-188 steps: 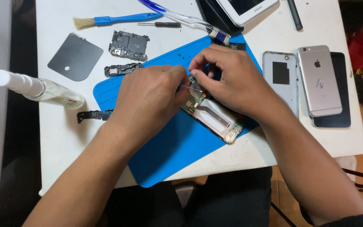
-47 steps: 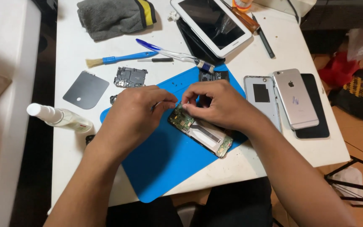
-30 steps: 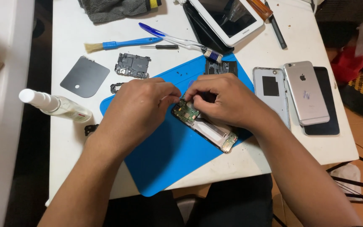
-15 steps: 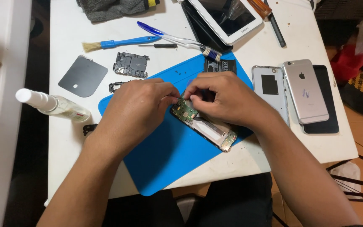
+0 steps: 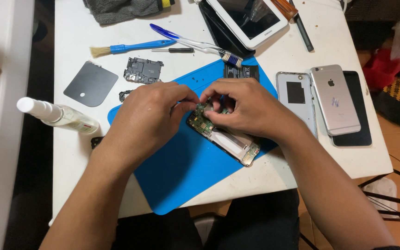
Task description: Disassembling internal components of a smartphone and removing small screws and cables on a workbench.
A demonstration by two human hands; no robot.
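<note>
Your left hand [image 5: 146, 122] and right hand [image 5: 246, 109] meet over the opened phone body with its exposed green circuit board and metal frame [image 5: 223, 136], which lies diagonally on the blue rubber work mat [image 5: 181, 180]. Left fingers are pinched together at the board's upper end; whether they hold a small part or tool, can't tell. Right fingers curl down onto the same end, thumb pressing the board's edge, steadying it.

Just beyond your right fingertips: a black rectangular battery [image 5: 241, 71] on the mat's far corner. Beyond your left knuckles: a black plastic inner frame piece [image 5: 143, 70], a dark grey rounded back cover [image 5: 90, 84], a blue-handled brush [image 5: 130, 46], a small screwdriver [image 5: 172, 50], a toothbrush with clear handle [image 5: 195, 44]. Left of your left wrist: a clear spray bottle with white cap [image 5: 56, 115] lying on its side. Right of your right wrist: a silver-grey phone shell [image 5: 297, 99], then a silver phone face down [image 5: 335, 99] on a black slab.
</note>
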